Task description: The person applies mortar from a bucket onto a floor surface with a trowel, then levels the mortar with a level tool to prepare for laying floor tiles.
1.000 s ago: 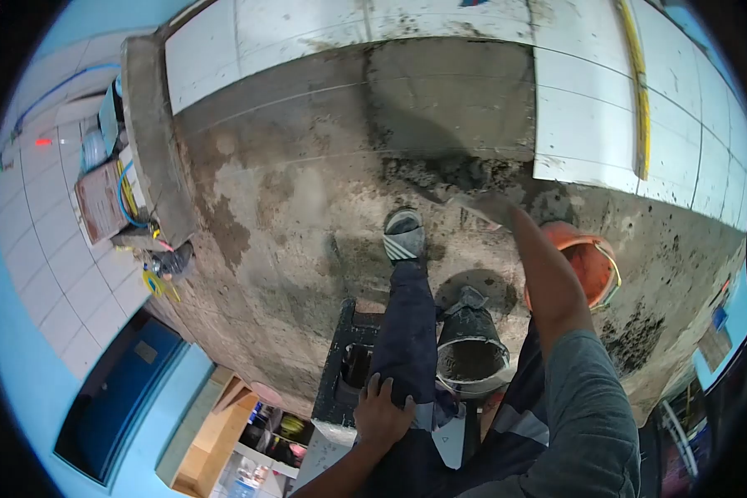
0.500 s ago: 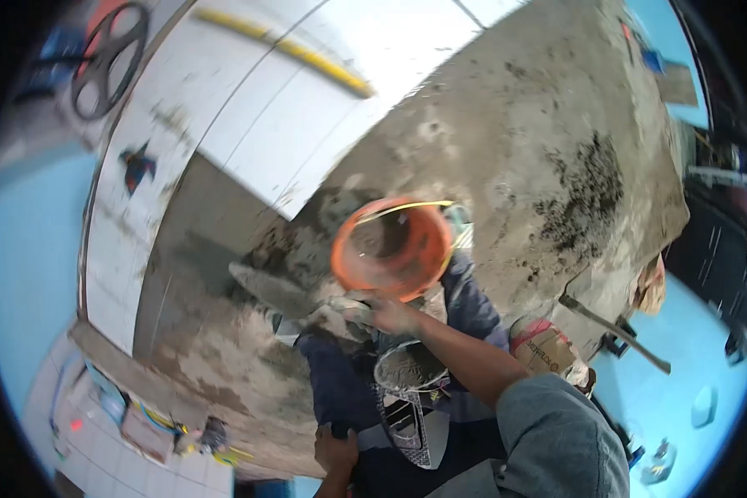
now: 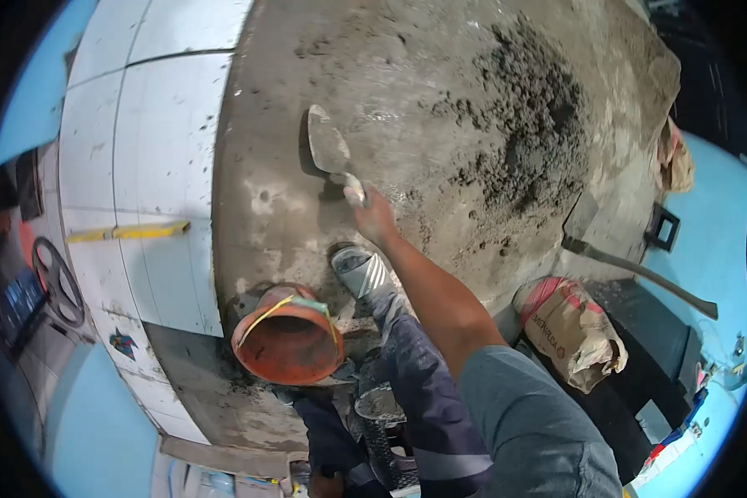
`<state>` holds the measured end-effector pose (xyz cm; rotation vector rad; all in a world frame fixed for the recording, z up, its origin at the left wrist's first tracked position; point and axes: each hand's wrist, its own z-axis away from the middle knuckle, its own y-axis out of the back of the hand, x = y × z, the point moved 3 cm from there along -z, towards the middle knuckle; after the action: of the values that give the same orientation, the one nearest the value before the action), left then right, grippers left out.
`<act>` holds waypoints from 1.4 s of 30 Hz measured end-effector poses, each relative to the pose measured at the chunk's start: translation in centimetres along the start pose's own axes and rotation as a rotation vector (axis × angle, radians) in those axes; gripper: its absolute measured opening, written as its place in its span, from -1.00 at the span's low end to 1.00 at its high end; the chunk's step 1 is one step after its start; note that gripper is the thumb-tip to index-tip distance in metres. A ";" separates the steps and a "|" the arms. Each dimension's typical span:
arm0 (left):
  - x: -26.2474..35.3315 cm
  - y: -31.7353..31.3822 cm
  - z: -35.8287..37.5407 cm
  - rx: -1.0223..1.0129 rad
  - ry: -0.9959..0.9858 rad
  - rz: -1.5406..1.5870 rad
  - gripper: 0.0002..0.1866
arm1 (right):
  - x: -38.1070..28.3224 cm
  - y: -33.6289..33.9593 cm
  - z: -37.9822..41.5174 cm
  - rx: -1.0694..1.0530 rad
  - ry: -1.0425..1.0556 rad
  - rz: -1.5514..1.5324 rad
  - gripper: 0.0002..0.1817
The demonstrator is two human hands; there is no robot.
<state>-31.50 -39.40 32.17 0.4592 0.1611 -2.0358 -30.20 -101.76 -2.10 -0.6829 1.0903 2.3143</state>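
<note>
My right hand (image 3: 375,217) is wrapped round the handle of a mortar-smeared trowel (image 3: 328,143). Its pointed blade reaches out over the grey, damp floor (image 3: 282,124), casting a shadow there. Farther right lies a loose heap of dark wet mortar (image 3: 544,124). An orange bucket (image 3: 289,344) with a yellow handle tilts towards me beside my legs, its inside looking bare. At the bottom edge my left hand (image 3: 325,484) is by my left leg, its fingers mostly hidden. Between my legs is a smaller mortar-coated container (image 3: 379,402).
White tiles (image 3: 166,124) cover the floor at left, with a yellow spirit level (image 3: 133,231) lying across them. A torn paper cement bag (image 3: 568,328) stands at right, near a long wooden-handled tool (image 3: 639,270). My sandalled foot (image 3: 361,270) rests on the rough floor.
My right hand has carried the trowel from beside the orange bucket out over the floor in front. The view has turned right, and the bucket now appears lower and farther left.
</note>
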 end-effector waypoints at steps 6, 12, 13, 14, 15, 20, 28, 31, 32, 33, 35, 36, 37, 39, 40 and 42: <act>1.1 3.2 1.6 -0.001 0.014 -0.108 -0.20 | 11.7 8.4 -6.4 0.150 -0.298 0.020 -0.47; 0.6 4.6 1.9 0.077 -0.018 -0.344 -0.25 | 21.9 28.8 -12.9 0.480 -0.436 0.104 -0.50; 0.5 4.6 1.8 0.054 -0.007 -0.381 -0.25 | 21.7 29.7 -13.8 0.527 -0.443 0.106 -0.45; 0.4 4.4 1.9 0.054 -0.017 -0.331 -0.24 | 21.5 29.1 -13.9 0.545 -0.494 0.196 -0.45; 0.5 4.1 1.9 0.057 -0.028 -0.278 -0.23 | 19.9 28.7 -13.9 0.564 -0.539 0.286 -0.44; 2.8 5.1 2.4 0.050 0.058 -0.098 -0.24 | 18.8 25.1 -13.5 0.654 -0.525 0.283 -0.41; 4.0 2.3 0.8 -0.154 0.181 0.057 -0.23 | 13.7 20.4 -3.0 0.611 -0.407 0.314 -0.29; 0.1 -3.6 -1.1 -0.031 0.113 0.119 -0.29 | 13.7 17.2 2.5 0.637 -0.180 0.402 -0.40; 0.3 -3.0 -1.4 -0.047 0.128 0.136 -0.30 | 13.4 15.7 4.6 0.610 -0.054 0.414 -0.45; -0.1 -2.7 -1.4 -0.041 0.105 0.187 -0.29 | 11.2 14.2 7.2 0.536 -0.007 0.393 -0.48; -1.8 -2.0 -1.0 -0.046 0.106 0.275 -0.26 | 7.1 10.9 12.9 0.388 0.072 0.388 -0.50; -2.7 -2.0 -1.0 -0.056 0.119 0.320 -0.23 | 5.5 9.1 15.2 0.323 0.118 0.407 -0.50; -3.9 -2.6 -1.2 -0.049 0.135 0.371 -0.23 | 3.7 6.9 17.2 0.268 0.172 0.424 -0.49; -6.3 -4.5 -1.2 -0.040 0.158 0.468 -0.22 | 0.0 1.6 22.4 0.131 0.282 0.369 -0.50; -7.3 -5.4 -1.3 -0.038 0.157 0.516 -0.22 | -1.6 -0.8 24.5 0.070 0.336 0.345 -0.50; -9.1 -6.9 -1.2 -0.032 0.146 0.597 -0.21 | -3.8 -6.1 28.4 -0.073 0.518 0.328 -0.52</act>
<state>-33.31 -28.15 34.02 0.5587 0.1258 -1.4149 -30.07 -76.48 12.68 -1.2647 1.4353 2.5297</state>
